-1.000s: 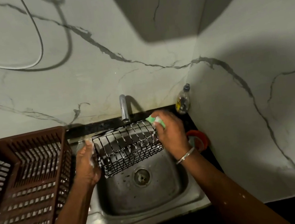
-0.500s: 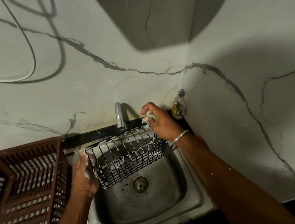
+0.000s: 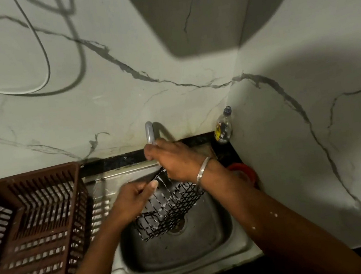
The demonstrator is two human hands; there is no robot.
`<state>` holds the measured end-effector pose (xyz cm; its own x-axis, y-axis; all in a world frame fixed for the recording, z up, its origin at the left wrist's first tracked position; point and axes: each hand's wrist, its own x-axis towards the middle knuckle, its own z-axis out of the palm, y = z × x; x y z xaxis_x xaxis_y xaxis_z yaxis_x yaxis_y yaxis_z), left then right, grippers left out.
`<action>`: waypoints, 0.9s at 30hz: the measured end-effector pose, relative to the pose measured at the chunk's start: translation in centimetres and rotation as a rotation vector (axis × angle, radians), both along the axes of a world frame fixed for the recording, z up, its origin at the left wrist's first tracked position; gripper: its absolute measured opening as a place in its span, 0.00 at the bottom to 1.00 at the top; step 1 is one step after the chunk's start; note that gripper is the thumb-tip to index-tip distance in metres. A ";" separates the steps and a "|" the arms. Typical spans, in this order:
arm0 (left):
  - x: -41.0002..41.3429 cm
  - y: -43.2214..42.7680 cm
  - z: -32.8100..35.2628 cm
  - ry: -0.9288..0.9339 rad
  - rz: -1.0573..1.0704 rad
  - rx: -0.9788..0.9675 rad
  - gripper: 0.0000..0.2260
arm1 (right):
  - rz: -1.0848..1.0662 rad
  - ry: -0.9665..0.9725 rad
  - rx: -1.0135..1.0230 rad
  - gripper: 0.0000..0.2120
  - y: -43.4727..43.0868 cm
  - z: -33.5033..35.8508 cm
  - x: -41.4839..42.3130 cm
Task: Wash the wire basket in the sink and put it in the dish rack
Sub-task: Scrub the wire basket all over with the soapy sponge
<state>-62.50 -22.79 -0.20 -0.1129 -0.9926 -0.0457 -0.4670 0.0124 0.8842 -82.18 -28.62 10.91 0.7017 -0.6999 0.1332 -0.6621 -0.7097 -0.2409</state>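
The black wire basket [image 3: 172, 207] hangs tilted over the steel sink [image 3: 241, 247], one end low near the drain, with white suds on its wires. My left hand [image 3: 133, 200] grips the basket's upper left edge. My right hand [image 3: 171, 160], with a metal bangle on the wrist, lies above the basket's far end, its fingers curled around the foot of the tap [image 3: 149, 131]. The green sponge is not visible. The brown plastic dish rack [image 3: 27, 222] stands to the left of the sink.
A small clear bottle [image 3: 223, 127] stands in the back corner on the black counter strip. A red round object [image 3: 245, 170] sits by the sink's right edge, behind my right wrist. Marble walls close in behind and on the right. A cable hangs on the back wall.
My right hand has left the basket's far rim and moved left to the tap. My left hand shifted right along the basket, which now tilts steeply into the sink.
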 end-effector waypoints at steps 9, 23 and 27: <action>-2.6 -1.4 1.1 0.186 0.236 -0.238 0.21 | -0.257 -0.778 0.200 0.14 0.0 -2.7 1.1; -1.7 -0.4 0.4 0.295 0.344 -0.223 0.26 | -0.535 -0.971 0.125 0.11 1.9 -5.3 -1.6; -1.5 -0.6 0.0 0.339 0.374 -0.223 0.26 | -0.344 -0.955 0.013 0.12 3.9 -4.1 0.7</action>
<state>-64.00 -23.37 -0.20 0.2776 -0.9493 0.1474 -0.1651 0.1040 0.9808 -81.45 -24.73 6.77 0.0658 -0.8494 0.5236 -0.3567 -0.5101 -0.7827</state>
